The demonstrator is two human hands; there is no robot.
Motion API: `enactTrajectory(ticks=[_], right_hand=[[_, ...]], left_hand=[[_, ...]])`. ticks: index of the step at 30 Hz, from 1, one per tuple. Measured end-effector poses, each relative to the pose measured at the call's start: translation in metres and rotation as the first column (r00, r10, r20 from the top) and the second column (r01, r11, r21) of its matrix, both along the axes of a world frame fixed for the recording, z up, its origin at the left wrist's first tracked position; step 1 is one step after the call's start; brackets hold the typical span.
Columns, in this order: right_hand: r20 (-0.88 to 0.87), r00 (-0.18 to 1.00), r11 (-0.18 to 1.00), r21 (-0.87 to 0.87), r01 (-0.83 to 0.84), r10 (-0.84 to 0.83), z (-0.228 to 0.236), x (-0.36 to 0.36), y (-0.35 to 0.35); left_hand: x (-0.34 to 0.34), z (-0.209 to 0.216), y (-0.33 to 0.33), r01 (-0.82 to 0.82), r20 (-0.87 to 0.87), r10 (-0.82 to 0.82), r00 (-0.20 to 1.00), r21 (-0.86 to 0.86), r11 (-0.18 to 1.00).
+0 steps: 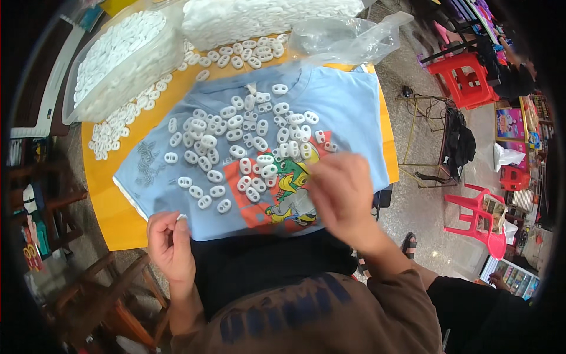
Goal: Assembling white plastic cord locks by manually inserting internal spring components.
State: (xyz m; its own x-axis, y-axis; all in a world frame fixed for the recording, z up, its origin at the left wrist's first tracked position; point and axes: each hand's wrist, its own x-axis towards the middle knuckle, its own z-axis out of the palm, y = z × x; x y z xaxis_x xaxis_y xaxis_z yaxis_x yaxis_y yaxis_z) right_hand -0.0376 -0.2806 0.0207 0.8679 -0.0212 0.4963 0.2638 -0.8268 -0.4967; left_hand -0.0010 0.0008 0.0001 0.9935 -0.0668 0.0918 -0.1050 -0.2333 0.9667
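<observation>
A light blue T-shirt [348, 97] with a cartoon print lies spread out before me. Scattered over it are several small white oval plastic pieces with two holes [234, 135]. At the shirt's near left edge, my left hand [168, 243] pinches a small white piece [181, 217] between thumb and forefinger; most of that piece is covered. My right hand [346, 197] hovers above the right part of the print, beside the nearest pieces. Its fingers are curled but smeared by motion, so whether anything is between them cannot be made out.
Under the shirt is a yellow board [100, 206]. A clear tub [112, 97] full of white pieces stands far left, with a second heaped container [265, 17] behind. A crumpled plastic bag [354, 38] lies far right. Red stools [463, 76] and a pink chair [471, 215] stand on the floor.
</observation>
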Motion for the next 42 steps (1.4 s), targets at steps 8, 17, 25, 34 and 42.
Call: enactTrajectory(ticks=[8, 17, 25, 34, 42], right_hand=[[0.005, 0.966, 0.966, 0.002, -0.260, 0.260, -0.006, 0.007, 0.078], [0.049, 0.971, 0.966, -0.119, -0.229, 0.236, -0.020, 0.007, 0.084], [0.053, 0.959, 0.956, -0.115, -0.270, 0.278, -0.022, -0.001, 0.084], [0.040, 0.948, 0.943, -0.126, -0.308, 0.315, -0.022, -0.005, 0.081], [0.023, 0.922, 0.922, -0.040, -0.386, 0.387, -0.023, -0.007, 0.078]], left_hand=[[-0.001, -0.002, -0.001, 0.015, 0.001, -0.015, 1.000, 0.007, 1.000], [-0.004, -0.007, 0.000, -0.012, 0.025, 0.012, 1.000, 0.001, 1.000], [-0.002, -0.010, 0.001, 0.028, 0.056, -0.029, 0.998, 0.021, 0.999], [-0.002, -0.010, 0.000, 0.001, 0.064, -0.002, 0.998, 0.011, 1.000], [-0.002, -0.010, -0.002, 0.000, 0.055, 0.000, 0.999, 0.006, 1.000]])
